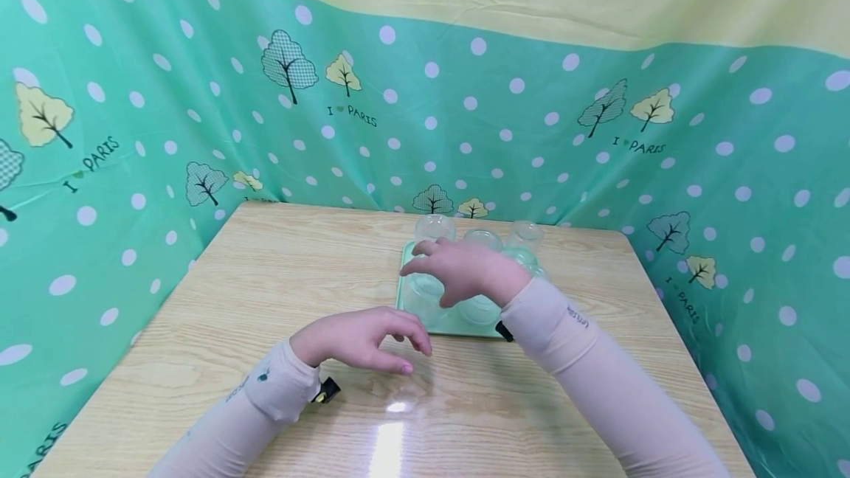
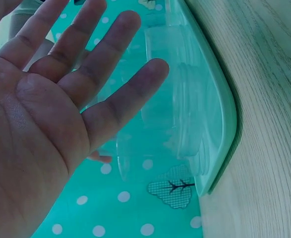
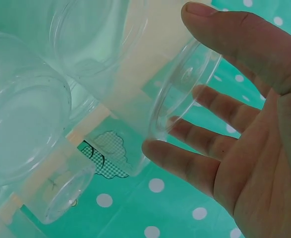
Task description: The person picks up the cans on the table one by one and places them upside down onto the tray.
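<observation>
Several clear plastic cups stand grouped on a mint-green tray (image 1: 458, 331) toward the back of the table. My right hand (image 1: 458, 270) hovers over the tray's left part, thumb and fingers spread. One clear cup (image 1: 420, 307) stands just below it. In the right wrist view, the fingertips are right at the rim of a clear cup (image 3: 157, 114), with the thumb apart from the fingers. Near the tray's front left corner is my left hand (image 1: 365, 338), its palm bare and its fingers loosely extended, holding nothing.
Farther back on the tray side are more clear cups, one at the back left (image 1: 434, 226) and one at the back right (image 1: 527, 231). The wooden table (image 1: 299, 264) is bordered by a green dotted curtain (image 1: 465, 146) behind and on both sides.
</observation>
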The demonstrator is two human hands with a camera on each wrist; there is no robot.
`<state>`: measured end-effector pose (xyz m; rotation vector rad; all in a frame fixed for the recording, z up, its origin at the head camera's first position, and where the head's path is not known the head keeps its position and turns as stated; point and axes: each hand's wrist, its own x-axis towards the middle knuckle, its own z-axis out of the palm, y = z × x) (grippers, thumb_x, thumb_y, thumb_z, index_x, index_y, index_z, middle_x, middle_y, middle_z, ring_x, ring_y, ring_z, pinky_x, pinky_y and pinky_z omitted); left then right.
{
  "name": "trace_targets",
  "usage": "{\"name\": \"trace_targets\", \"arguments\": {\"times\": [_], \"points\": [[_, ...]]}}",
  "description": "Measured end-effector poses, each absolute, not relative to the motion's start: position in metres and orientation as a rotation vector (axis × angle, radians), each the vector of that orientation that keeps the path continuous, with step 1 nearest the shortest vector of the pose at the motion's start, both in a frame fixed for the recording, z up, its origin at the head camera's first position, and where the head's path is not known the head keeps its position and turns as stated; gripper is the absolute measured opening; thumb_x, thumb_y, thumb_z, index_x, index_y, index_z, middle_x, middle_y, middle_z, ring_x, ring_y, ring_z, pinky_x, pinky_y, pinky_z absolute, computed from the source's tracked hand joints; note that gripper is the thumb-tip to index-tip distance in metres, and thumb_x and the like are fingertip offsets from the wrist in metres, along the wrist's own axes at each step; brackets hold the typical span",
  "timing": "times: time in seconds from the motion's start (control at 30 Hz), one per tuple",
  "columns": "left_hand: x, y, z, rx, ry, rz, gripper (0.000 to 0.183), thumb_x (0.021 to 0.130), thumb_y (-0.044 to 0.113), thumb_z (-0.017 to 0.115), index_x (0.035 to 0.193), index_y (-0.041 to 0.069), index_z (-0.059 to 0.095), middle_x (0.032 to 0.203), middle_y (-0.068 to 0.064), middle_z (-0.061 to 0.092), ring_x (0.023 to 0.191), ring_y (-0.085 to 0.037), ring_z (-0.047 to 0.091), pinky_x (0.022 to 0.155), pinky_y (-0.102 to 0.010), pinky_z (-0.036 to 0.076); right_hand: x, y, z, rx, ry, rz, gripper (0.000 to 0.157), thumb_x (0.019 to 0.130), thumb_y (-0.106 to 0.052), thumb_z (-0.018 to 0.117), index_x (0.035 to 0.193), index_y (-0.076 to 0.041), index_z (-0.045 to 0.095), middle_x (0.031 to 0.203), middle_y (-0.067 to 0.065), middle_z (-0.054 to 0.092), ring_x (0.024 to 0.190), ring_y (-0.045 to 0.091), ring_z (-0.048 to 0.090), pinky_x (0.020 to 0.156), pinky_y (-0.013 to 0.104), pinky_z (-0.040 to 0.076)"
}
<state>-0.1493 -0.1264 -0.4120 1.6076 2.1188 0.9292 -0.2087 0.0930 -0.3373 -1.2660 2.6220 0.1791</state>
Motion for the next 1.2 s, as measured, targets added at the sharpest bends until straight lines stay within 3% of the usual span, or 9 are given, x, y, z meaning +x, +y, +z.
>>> {"name": "trace_targets", "arguments": {"times": [0.17,0.43,0.7,0.97,1.2], "points": [[-0.149,-0.126,-0.412,1.602,2.112,0.907,0.028,0.100,0.034,0.068,0.124,0.021,0.067,0.121,0.002,0.068,0.112,-0.009,0.062,0.093,-0.036,0.057,-0.208,0.093,-0.340,-1.254,2.611,0.155,0.080,0.080,-0.016,0.086,0.148,-0.039,0.052,0.157,0.001,0.043,0.136,0.026,0.049,0.077,0.034,0.057],[-0.149,-0.125,-0.414,1.648,2.087,0.904,0.027,0.098,0.025,0.070,0.124,0.018,0.066,0.120,0.006,0.067,0.110,-0.011,0.064,0.095,-0.034,0.057,-0.207,0.092,-0.348,-1.253,2.603,0.157,0.079,0.079,-0.015,0.085,0.147,-0.038,0.053,0.155,0.000,0.044,0.135,0.026,0.050,0.087,0.039,0.057],[-0.149,-0.124,-0.413,1.628,2.080,0.888,0.029,0.098,0.028,0.070,0.125,0.018,0.066,0.120,0.006,0.067,0.112,-0.016,0.066,0.098,-0.034,0.056,-0.207,0.091,-0.350,-1.253,2.601,0.176,0.079,0.080,-0.017,0.086,0.148,-0.039,0.052,0.155,-0.001,0.044,0.135,0.026,0.050,0.090,0.040,0.056],[-0.151,-0.130,-0.412,1.469,2.096,0.850,0.037,0.096,0.027,0.073,0.129,0.014,0.066,0.125,-0.004,0.068,0.115,-0.014,0.065,0.094,-0.041,0.056,-0.209,0.091,-0.352,-1.270,2.609,0.204,0.079,0.080,-0.017,0.086,0.148,-0.039,0.052,0.154,-0.001,0.045,0.133,0.026,0.051,0.089,0.040,0.057],[-0.152,-0.132,-0.413,1.429,2.096,0.838,0.036,0.096,0.034,0.072,0.130,0.023,0.065,0.127,-0.003,0.068,0.116,-0.013,0.064,0.095,-0.039,0.056,-0.211,0.091,-0.354,-1.268,2.608,0.210,0.079,0.080,-0.018,0.086,0.148,-0.039,0.052,0.154,-0.001,0.045,0.133,0.026,0.051,0.089,0.039,0.057]]}}
